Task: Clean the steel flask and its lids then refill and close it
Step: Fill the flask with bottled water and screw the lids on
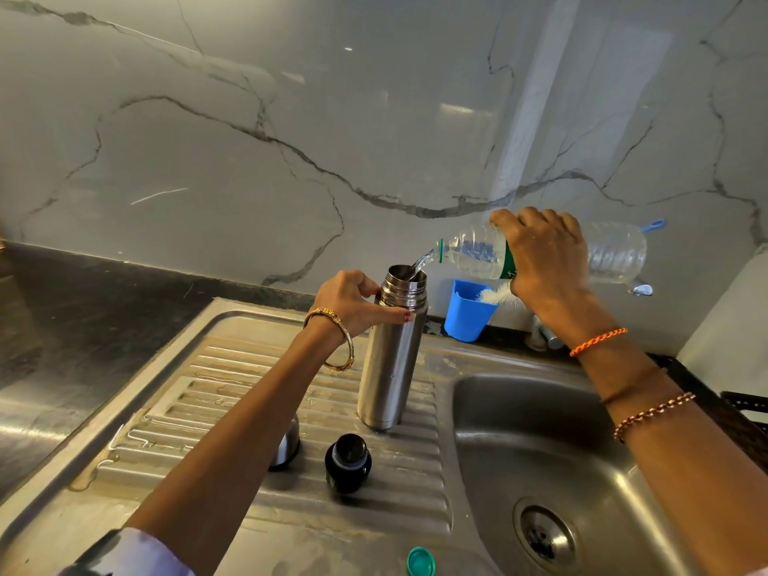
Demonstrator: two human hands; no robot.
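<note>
My left hand (351,301) had its fingers (370,284) and thumb curled round the upper body of the tall, cylindrical brushed-steel flask (390,355), just under its threaded neck, gripping it upright. My right hand (544,255) had its fingers clamped over the middle of a clear, ribbed plastic water bottle (611,251) with a green label, held tipped nearly on its side, neck toward the flask. A thin stream of water (422,261) ran from the bottle's mouth into the flask's open top.

The flask stood on the ribbed steel draining board (232,392) of the sink, near the edge of the basin (540,442), which lay to its right. Nearer to me on the same board sat the black, round inner stopper (348,463), and to its left the steel outer cap (286,446), partly hidden behind my left forearm. A small green bottle cap (421,562) lay at the front edge of the sink, apart from both lids.

Behind the flask, against the grey-veined marble wall (249,139), stood a blue plastic cup (467,311) with a white bristle brush (496,293) leaning out of it. The dark stone table (62,309) stretched away to the left of the sink.
</note>
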